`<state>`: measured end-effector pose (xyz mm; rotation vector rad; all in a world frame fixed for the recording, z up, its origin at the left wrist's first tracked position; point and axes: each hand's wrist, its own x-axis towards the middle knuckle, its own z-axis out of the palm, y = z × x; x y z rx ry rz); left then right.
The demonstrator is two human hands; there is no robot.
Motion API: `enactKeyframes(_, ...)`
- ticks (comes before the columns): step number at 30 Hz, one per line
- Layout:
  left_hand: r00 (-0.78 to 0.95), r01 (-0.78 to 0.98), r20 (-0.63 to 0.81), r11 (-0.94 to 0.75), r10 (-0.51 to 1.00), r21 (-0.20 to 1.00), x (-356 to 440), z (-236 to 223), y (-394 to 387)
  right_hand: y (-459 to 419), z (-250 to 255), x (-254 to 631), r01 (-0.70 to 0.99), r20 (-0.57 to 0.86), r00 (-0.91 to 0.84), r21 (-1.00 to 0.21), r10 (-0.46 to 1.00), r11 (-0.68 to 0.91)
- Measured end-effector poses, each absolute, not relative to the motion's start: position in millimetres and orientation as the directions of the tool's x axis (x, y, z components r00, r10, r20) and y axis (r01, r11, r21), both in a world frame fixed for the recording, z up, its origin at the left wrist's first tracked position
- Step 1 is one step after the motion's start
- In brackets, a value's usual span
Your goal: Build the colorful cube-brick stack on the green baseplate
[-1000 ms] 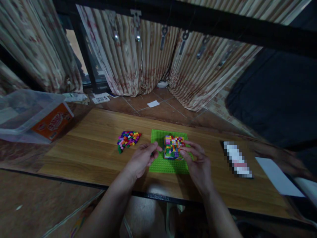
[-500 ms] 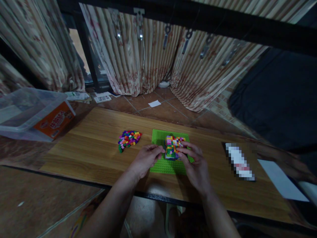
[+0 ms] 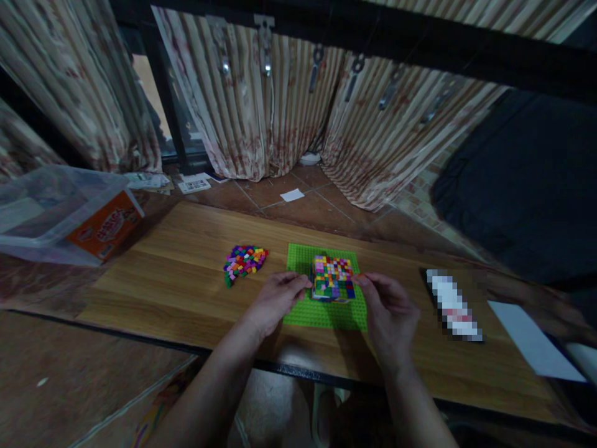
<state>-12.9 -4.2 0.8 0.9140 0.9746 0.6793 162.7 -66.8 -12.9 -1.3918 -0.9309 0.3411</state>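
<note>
A green baseplate [image 3: 298, 314] lies on the wooden table [image 3: 177, 267]. On it stands a many-coloured block of small bricks [image 3: 333, 277]. My left hand [image 3: 275, 302] rests on the plate's left part, fingers curled, fingertips at the block's left side. My right hand [image 3: 389, 314] sits at the block's right side, fingers bent in a pinch near its lower right corner; whether it holds a brick I cannot make out. A loose pile of coloured bricks [image 3: 243, 262] lies left of the plate.
A clear plastic tub [image 3: 51, 214] with an orange box [image 3: 105, 225] stands at the table's left end. A dark flat object [image 3: 451, 305] and a white sheet [image 3: 532, 342] lie at the right. Curtains [image 3: 280, 106] hang behind, over a tiled floor.
My right hand has come off the top of the block and moved right, to its lower right corner. The block's top now shows in full. My left hand has barely moved.
</note>
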Motion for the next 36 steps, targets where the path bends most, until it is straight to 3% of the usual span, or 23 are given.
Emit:
enactKeyframes(18, 0.404, -0.063, -0.383, 0.442, 0.831, 0.895, -10.3, 1.8, -4.6, -67.1, -13.1, 164.6, 0.52, 0.492, 0.409, -0.818, 0.769, 0.247)
enactKeyframes(28, 0.41, -0.048, -0.363, 0.418, 0.836, 0.907, -9.6, -0.8, -4.3, -70.8, -13.2, 158.8, 0.768, 0.488, 0.119, -0.597, 0.865, 0.232)
enactKeyframes(36, 0.412, -0.038, -0.362, 0.412, 0.836, 0.91, -8.9, -2.8, -5.0, -69.1, -13.2, 157.3, 0.808, 0.533, 0.077, -0.528, 0.843, 0.261)
